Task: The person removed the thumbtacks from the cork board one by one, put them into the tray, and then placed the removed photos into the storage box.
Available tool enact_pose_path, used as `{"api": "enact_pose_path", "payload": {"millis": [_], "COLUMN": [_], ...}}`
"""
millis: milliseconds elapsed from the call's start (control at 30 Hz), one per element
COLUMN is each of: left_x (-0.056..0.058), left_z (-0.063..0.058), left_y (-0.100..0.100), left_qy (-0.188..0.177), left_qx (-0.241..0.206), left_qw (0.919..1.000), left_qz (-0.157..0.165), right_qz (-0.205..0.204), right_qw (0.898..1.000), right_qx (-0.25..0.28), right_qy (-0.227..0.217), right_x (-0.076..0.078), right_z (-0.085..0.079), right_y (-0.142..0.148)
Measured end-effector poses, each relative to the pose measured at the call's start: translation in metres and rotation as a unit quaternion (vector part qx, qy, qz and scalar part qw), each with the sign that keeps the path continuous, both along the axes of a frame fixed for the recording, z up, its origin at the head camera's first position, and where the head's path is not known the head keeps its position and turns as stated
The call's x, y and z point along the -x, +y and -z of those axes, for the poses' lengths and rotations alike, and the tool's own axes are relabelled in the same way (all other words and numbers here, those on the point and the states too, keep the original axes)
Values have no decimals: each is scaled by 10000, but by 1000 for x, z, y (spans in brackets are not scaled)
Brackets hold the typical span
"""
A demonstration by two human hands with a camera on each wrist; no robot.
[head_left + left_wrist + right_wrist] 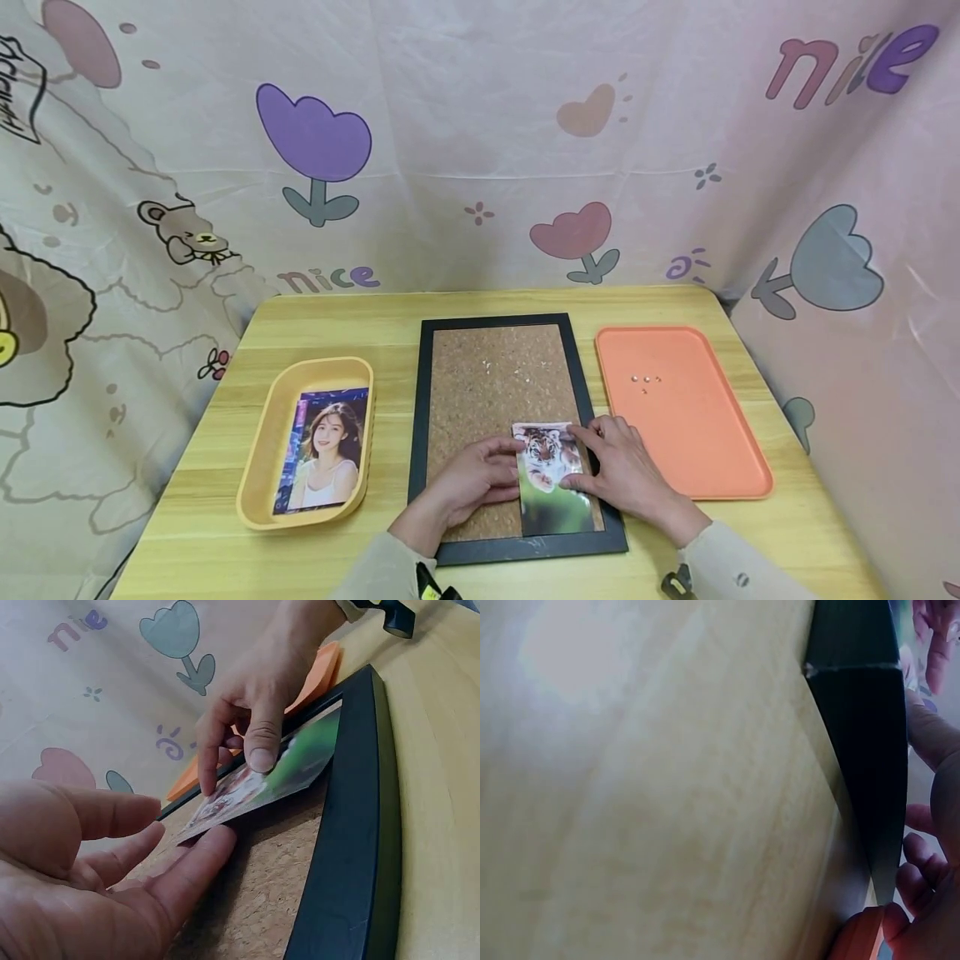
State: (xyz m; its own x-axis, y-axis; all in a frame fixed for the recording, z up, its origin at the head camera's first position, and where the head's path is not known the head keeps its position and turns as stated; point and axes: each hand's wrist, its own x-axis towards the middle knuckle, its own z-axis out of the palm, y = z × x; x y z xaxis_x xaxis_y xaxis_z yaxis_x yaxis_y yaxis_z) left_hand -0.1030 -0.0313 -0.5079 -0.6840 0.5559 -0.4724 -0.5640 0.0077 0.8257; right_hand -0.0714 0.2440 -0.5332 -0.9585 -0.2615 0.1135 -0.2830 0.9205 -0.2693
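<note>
A tiger photo lies over the lower right of a cork board with a black frame. In the left wrist view its near edge stands off the cork, with a shadow under it. My left hand is at the photo's left edge, one fingertip right at its underside in the left wrist view. From the right, my right hand rests its extended thumb and index finger on the photo, thumb on the picture, index near the top corner. In the right wrist view, the frame's dark side hides most of the photo.
To the left stands a yellow tray holding a portrait photo. An orange tray at the right has several small pins on it. More small clear pins are on the upper cork. A patterned curtain hangs behind the table.
</note>
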Motion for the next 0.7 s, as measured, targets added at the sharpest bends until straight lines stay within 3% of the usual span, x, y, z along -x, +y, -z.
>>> {"api": "enact_pose_path", "payload": {"millis": [133,367,600,700], "left_x": [0,-2,-5,-3], "left_z": [1,4,11,11], "left_y": [6,18,22,18], "left_qy": [159,524,1232,1325], "left_qx": [126,473,920,991], "left_qw": [9998,9973,9864,9841], "left_qz": [28,-219,-575,-641], "right_qz": [7,-38,55,124], "right_qw": [10000,9999,9999,9997], "right_qx": [5,18,105,215], "right_qy": [41,151,103,68], "right_x": [-1,-1,-2,-3], "right_z": [0,0,-1,-1], "right_y": [-1,-1,-1,-2]}}
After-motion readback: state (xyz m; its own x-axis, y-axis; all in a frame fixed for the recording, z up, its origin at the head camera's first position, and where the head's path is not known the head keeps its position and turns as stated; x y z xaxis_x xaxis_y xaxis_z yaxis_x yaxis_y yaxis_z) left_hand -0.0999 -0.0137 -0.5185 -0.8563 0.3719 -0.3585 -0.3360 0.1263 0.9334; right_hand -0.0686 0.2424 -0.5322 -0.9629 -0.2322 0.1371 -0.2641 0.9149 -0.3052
